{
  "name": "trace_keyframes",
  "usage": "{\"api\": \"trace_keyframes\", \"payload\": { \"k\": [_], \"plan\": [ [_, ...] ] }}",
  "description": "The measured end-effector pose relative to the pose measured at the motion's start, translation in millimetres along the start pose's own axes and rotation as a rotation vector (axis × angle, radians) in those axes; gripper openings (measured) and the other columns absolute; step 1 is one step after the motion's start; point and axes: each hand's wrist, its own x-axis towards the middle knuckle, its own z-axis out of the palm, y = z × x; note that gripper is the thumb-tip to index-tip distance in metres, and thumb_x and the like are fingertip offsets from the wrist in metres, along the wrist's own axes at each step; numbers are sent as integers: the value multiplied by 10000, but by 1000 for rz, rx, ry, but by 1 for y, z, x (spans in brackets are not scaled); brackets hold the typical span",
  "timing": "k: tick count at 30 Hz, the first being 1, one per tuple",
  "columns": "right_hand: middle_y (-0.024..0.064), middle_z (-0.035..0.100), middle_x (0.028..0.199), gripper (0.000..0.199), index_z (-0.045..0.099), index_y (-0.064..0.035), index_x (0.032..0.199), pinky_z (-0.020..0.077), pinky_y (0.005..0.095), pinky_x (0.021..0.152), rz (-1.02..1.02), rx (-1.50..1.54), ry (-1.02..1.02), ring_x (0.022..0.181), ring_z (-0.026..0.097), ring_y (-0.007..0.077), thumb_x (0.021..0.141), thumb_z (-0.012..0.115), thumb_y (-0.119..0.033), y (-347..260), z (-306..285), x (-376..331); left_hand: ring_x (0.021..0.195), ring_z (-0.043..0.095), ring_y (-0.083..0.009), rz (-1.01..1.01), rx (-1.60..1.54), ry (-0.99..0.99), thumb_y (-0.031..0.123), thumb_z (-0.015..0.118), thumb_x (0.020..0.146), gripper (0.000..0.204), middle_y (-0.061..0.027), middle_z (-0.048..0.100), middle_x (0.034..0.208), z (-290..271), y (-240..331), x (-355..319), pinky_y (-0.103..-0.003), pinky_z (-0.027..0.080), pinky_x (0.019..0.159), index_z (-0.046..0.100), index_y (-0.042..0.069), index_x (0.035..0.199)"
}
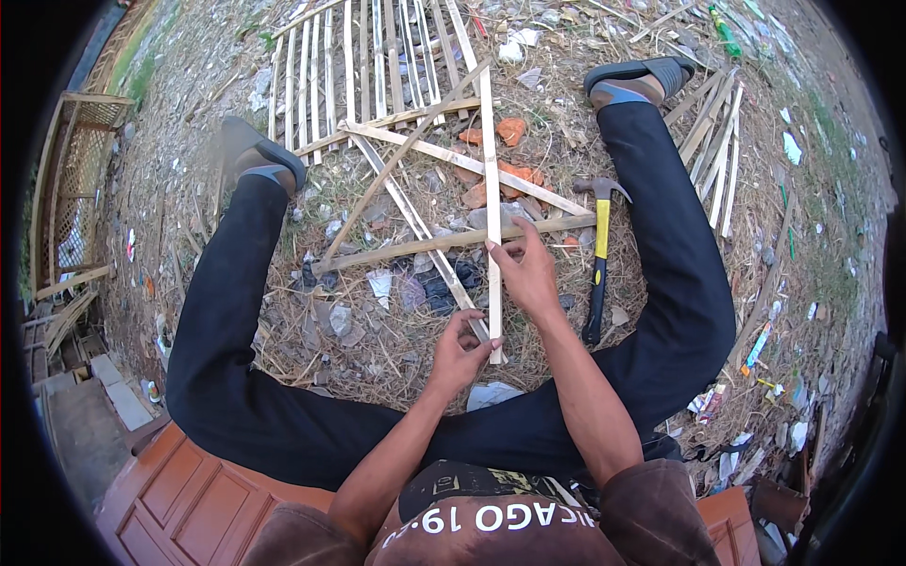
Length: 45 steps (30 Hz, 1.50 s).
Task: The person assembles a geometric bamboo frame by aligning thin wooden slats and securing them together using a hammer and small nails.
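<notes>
A pale, narrow wooden strip (493, 203) runs lengthwise in front of me, on top of several crossed strips. My left hand (459, 356) pinches its near end, beside the end of a slanting strip (415, 220) that meets it there. Farther up, my right hand (528, 272) grips the same strip between thumb and fingers, close to a crosswise strip (377, 253). Together the crossed strips make a star-like outline on the ground. A claw hammer (600, 250) with a yellow and black handle lies right of my right hand, its head away from me.
A slatted wooden frame (363, 71) lies beyond the strips. Loose strips (722, 141) are heaped outside my right foot. Orange brick pieces (511, 130), stones and litter dot the dry ground. My legs (225, 274) spread around the work. A reddish-brown panelled board (193, 486) is beneath me.
</notes>
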Motion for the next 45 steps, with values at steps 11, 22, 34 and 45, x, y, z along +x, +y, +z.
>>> {"api": "trace_keyframes", "payload": {
  "k": [11, 22, 34, 45],
  "plan": [
    [168, 491, 1375, 789, 439, -93, 1424, 389, 567, 981, -397, -759, 20, 1246, 460, 401, 731, 777, -256, -1, -61, 62, 874, 649, -141, 16, -65, 2, -3, 783, 816, 556, -106, 577, 1149, 3, 15, -3, -267, 551, 679, 472, 39, 1275],
    [176, 528, 1316, 979, 394, -102, 1458, 384, 532, 1031, -292, -862, -218, 1246, 485, 390, 612, 867, -243, -17, -77, 75, 908, 651, -143, 23, -14, 9, 11, 790, 817, 564, -102, 586, 1176, -2, 21, -6, -278, 550, 728, 469, 52, 1280],
    [206, 566, 1162, 835, 496, -85, 1390, 497, 478, 921, -468, -557, -99, 1081, 587, 412, 636, 824, -230, -45, -90, 115, 921, 654, -164, 79, 150, 21, -24, 779, 804, 575, -112, 589, 1166, -23, 93, 32, -290, 562, 728, 464, 57, 1278],
    [167, 607, 1146, 800, 502, -149, 1395, 499, 465, 920, -641, -803, 36, 1101, 598, 368, 684, 842, -285, -86, -95, 218, 936, 661, -170, 247, -42, -10, -8, 767, 829, 541, -120, 586, 1219, -1, 117, 143, -267, 560, 744, 446, 34, 1263]
  ]
}}
